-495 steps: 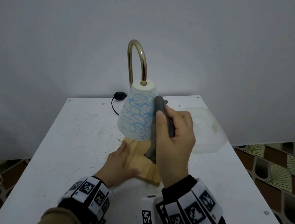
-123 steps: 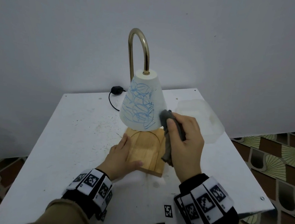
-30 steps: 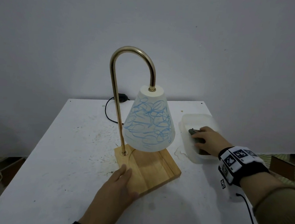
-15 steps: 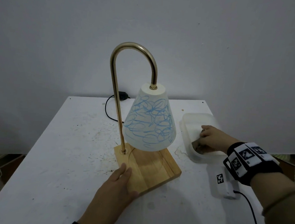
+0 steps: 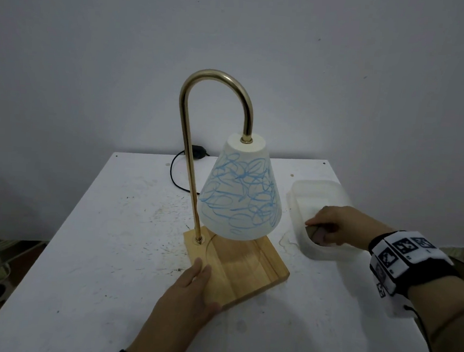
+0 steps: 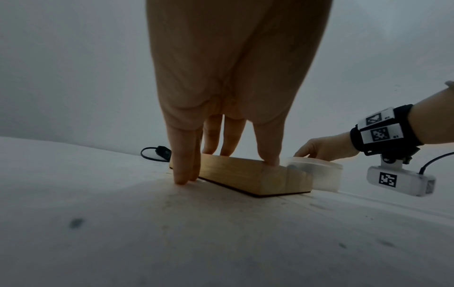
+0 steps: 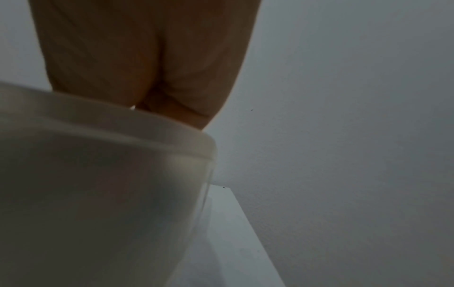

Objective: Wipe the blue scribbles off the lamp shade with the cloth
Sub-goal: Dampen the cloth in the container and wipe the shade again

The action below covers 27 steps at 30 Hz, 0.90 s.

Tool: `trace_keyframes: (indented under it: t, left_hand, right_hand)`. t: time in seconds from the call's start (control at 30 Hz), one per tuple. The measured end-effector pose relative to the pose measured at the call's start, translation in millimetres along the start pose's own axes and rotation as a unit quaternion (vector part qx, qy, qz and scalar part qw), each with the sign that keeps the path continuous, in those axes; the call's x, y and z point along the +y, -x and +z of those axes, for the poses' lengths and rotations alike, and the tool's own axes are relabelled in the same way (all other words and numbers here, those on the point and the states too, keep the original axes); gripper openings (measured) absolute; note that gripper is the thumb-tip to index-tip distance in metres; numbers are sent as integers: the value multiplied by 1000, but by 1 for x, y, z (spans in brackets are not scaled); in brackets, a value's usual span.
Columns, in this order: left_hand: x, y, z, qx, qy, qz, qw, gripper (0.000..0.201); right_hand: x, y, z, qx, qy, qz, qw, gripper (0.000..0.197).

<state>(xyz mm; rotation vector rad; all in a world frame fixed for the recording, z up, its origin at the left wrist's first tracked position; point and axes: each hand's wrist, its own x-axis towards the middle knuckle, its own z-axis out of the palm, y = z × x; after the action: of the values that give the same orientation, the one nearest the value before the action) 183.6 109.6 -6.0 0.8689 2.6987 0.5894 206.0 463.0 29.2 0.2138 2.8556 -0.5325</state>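
Observation:
The lamp shade (image 5: 240, 193) is white, covered in blue scribbles, and hangs from a brass arc above a wooden base (image 5: 246, 266). My left hand (image 5: 194, 284) lies flat with straight fingers on the base's near left corner; the left wrist view shows these fingers (image 6: 266, 153) pressing on the wooden base (image 6: 245, 174). My right hand (image 5: 341, 223) reaches into a translucent container (image 5: 316, 184) to the right of the lamp. Its fingers curl round the grey cloth (image 5: 316, 234) at the near end. In the right wrist view the container wall (image 7: 98, 184) hides the fingers.
The lamp stands on a white, speckled table (image 5: 108, 249). A black cord with a switch (image 5: 196, 152) runs behind the lamp toward the wall. A wet streak lies between base and container. The table's right edge is close behind the container.
My right hand has left the shade and gone into the container with the cloth, then drawn it toward the near end. The left hand stays on the base.

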Motion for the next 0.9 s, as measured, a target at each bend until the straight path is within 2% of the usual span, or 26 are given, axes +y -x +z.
trace_keyframes:
  t: [0.07,0.13,0.23,0.37,0.43,0.5,0.7,0.73,0.8,0.87,0.9]
  left_hand:
    - [0,-1,1,3,-6,-1,1000,73]
    - [-1,-1,2,4,-10,-3,1000,73]
    - [-3,-1,4,6,-10,-3,1000,73]
    - [-6,-2,6,6,-7,-3,1000,74]
    - [-6,-3,7,7,-11,0,1000,74]
    - [-6,-2,7,9,-15,1,1000,73]
    - [-6,-2,6,6,-15,1,1000,74]
    - [-6,-3,6,6,-16,4,1000,75]
    - [-5,-3,5,3,-24,9,1000,75]
    - [-6,-3,6,1,-26,8,1000,74]
    - [-7,-2,7,2,-25,6,1000,74]
  right_hand:
    - [0,4,-1,37,-37,11,999,41]
    - [0,6,-1,106,-65,23,992,37]
    - [0,-1,0,185,-11,24,982,39]
    - [-14,-6,3,195,28,79,977,36]
    - [-21,-7,7,224,80,88,967,27]
    - [-25,-11,10,247,97,101,959,29]
    - [-25,-26,25,160,49,194,967,45]
    - [-26,-27,27,156,36,192,968,43]
    - [-26,-28,29,165,10,175,971,25]
    - [-28,-27,31,158,-7,139,978,43]
    - [-28,-26,31,153,-22,119,981,46]
